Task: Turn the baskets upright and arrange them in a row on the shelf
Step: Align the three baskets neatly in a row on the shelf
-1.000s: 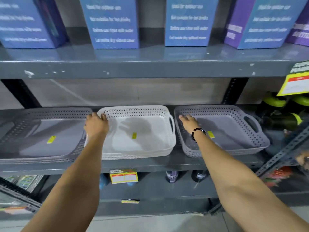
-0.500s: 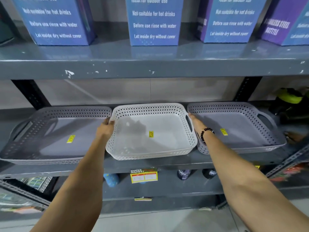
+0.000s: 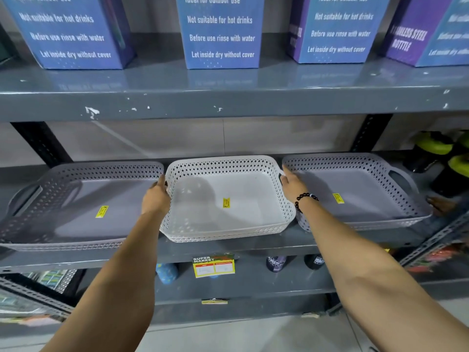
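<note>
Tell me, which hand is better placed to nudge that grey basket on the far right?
The right hand: it rests at the white basket's right handle, touching the right grey basket's near corner. The left hand is across the white basket.

Evenly lit from above and in front, fairly bright, no harsh glare. Soft sheen and faint box reflections on the upper shelf (image 3: 228, 80). Blurry hand shadows across the floor of the white basket (image 3: 243, 219); darker shade under the shelf (image 3: 253, 246) below. Sharp at centre, printed text on the boxes (image 3: 220, 31) readable. Strong wide-angle bending toward the edges, shelf lines curving. Smeared and soft at the far left and right corners, lower left especially.
</note>
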`<state>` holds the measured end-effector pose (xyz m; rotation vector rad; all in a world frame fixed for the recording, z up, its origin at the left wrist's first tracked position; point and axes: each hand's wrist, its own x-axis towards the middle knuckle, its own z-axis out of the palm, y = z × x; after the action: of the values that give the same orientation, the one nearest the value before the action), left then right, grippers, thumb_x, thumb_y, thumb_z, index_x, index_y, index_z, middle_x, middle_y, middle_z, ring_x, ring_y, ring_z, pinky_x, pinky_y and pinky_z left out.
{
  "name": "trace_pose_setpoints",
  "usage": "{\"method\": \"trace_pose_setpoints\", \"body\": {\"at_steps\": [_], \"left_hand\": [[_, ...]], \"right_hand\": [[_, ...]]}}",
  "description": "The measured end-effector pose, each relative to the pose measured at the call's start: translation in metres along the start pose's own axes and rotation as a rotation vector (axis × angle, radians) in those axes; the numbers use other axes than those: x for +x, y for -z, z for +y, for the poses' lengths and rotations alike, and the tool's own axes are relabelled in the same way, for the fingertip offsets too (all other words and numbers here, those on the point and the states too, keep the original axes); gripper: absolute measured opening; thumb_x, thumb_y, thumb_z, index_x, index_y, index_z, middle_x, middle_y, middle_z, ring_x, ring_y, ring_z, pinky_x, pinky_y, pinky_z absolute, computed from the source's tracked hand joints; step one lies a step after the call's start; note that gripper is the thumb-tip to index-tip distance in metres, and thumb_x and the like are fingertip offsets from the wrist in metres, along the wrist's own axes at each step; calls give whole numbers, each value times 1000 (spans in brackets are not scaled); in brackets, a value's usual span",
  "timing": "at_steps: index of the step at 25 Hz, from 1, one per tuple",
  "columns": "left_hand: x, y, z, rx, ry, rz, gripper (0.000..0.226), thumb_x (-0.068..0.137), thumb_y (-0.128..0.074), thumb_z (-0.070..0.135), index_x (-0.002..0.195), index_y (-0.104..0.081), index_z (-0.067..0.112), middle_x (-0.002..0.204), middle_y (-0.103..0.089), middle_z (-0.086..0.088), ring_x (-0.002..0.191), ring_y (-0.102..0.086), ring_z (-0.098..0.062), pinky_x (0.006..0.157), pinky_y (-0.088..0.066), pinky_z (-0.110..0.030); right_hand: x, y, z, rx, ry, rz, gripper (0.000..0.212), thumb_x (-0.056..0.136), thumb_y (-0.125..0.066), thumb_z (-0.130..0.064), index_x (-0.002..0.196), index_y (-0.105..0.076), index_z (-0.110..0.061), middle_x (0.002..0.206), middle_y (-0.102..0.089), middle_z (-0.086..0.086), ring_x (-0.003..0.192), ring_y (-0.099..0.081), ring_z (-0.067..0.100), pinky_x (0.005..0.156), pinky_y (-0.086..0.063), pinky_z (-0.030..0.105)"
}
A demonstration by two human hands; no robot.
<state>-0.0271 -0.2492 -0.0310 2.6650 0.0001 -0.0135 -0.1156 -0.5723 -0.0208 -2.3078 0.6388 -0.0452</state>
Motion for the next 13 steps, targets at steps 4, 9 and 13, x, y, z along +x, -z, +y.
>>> {"method": "trace_pose_setpoints", "body": {"at_steps": [4, 9, 13], "left_hand": [[1, -2, -3, 29, -27, 5, 62, 92, -30, -8, 150, -25, 16, 141, -46, -21, 117, -51, -44, 96, -44, -48], [2, -2, -4, -6, -27, 16, 65, 89, -30, -12, 148, -28, 15, 135, -51, -22, 113, -54, -43, 91, -46, -46], [6, -2, -2, -9, -34, 7, 65, 88, -30, -13, 147, -29, 14, 136, -51, -22, 115, -52, -43, 91, -46, -46]], "right_hand": [[1, -8, 4, -133, 46, 32, 50, 100, -31, -9, 148, -25, -18, 76, -47, 2, 84, -49, 26, 90, -46, 40], [1, -7, 0, -209, 78, 75, 49, 96, -34, -5, 144, -31, -12, 112, -55, 18, 118, -53, 38, 101, -40, 44], [8, -10, -1, -231, 53, 79, 50, 94, -36, -4, 143, -31, -10, 105, -50, 18, 102, -54, 32, 99, -41, 43]]}}
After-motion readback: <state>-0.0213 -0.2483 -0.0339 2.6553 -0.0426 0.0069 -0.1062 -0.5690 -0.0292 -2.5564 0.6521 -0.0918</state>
